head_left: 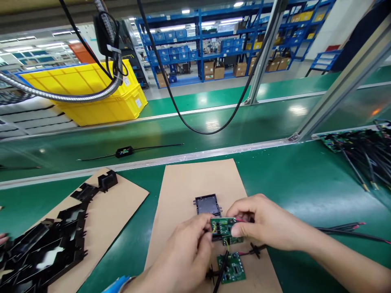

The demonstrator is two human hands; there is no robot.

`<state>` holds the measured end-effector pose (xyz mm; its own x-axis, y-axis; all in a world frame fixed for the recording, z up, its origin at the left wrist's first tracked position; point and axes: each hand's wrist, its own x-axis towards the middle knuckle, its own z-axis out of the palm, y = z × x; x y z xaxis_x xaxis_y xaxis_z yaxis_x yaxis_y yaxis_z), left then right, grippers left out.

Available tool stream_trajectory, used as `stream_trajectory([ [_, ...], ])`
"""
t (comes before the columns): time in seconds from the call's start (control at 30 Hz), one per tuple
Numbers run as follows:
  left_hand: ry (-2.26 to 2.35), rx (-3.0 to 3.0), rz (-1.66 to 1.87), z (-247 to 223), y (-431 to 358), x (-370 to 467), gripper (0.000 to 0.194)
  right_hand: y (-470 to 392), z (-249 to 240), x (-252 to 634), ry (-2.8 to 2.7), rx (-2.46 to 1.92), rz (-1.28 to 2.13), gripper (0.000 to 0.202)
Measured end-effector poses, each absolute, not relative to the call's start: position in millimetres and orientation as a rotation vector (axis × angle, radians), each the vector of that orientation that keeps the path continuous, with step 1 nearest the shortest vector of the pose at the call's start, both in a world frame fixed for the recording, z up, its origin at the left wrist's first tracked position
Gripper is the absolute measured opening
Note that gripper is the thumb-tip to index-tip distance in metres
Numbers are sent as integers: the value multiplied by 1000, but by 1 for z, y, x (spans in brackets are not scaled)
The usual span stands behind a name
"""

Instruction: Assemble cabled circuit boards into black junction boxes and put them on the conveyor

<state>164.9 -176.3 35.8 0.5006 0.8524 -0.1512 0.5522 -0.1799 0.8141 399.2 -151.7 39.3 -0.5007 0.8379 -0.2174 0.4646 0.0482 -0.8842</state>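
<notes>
Between my two hands is a small green circuit board (224, 225), raised above a sheet of cardboard (180, 191). My left hand (187, 248) pinches its left edge; my right hand (256, 221) grips its right end, where a red wire joins. Just beyond my fingers lies an open black plastic housing (207, 204) with small side tabs. Closer to me, a second circuit board (232, 267) rests on the cardboard, with a black cable (221, 270) across its left side. Part of another board shows just under the held one, and my fingers hide some of it.
Several black plastic housings (65, 228) lie on cardboard at left, with a person's fingertips (3, 238) beyond. Wired boards (363, 146) are heaped at right, near loose black cables (345, 230). A yellow bin (106, 97) stands behind; a black cable (210, 133) hangs in front.
</notes>
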Motion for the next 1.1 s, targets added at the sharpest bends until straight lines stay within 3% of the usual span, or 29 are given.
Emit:
stream_trajectory([
  [0.1, 1218, 1832, 343, 46, -166, 162, 22, -138, 31, 401, -1824, -1245, 1581, 11],
  [0.2, 1302, 1807, 325, 44, -156, 164, 12, -130, 27, 394, -1885, -1257, 1399, 3],
  [0.3, 1428, 1814, 380, 30, -144, 171, 17, -133, 31, 370, -2129, -1356, 812, 13],
  [0.43, 1352, 1743, 485, 10, -122, 172, 8, -136, 37, 333, -2456, -1282, -182, 19],
  [0.53, 1321, 1722, 461, 5, -109, 164, 5, -127, 32, 319, -2625, -1204, -441, 17],
  [0.73, 1255, 1715, 425, 6, -95, 159, 8, -111, 25, 316, -2802, -1234, -384, 17],
  [0.93, 1170, 1546, 322, 4, -90, 146, 26, -102, 38, 342, -2896, -1142, 182, 22],
  [1.1, 1238, 1829, 340, 7, -99, 137, 16, -91, 27, 360, -2897, -1141, 483, 25],
])
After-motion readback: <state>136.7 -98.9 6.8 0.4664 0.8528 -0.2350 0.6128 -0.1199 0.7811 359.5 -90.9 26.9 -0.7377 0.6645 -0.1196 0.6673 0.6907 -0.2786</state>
